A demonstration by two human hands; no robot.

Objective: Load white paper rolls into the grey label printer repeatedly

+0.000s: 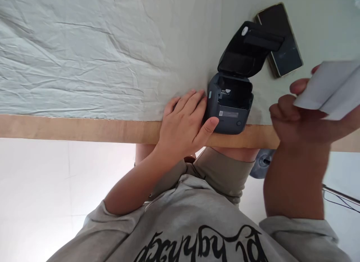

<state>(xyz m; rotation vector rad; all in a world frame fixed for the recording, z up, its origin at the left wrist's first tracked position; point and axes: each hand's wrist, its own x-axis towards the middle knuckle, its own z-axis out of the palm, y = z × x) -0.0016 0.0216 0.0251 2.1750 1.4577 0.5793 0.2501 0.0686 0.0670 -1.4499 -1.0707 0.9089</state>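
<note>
A small dark label printer (232, 121) stands at the table's front edge with its lid (239, 53) swung up. Its inner bay is exposed, and no paper roll shows inside. My left hand (184, 121) lies flat on the table edge beside the printer, fingers stretched out and the thumb against or just over its near corner. Off to the right, my right hand (295, 119) is raised and closed on a folded white sheet of paper (326, 85). The paper hides part of the fingers.
A dark phone (284, 48) lies behind the printer's lid, partly covered by it. A pale, wrinkled cloth (98, 59) covers the table, leaving a bare wooden strip (70, 127) along the front. Below the table are a round grey base (260, 168) and a metal rod (341, 194) with a cable.
</note>
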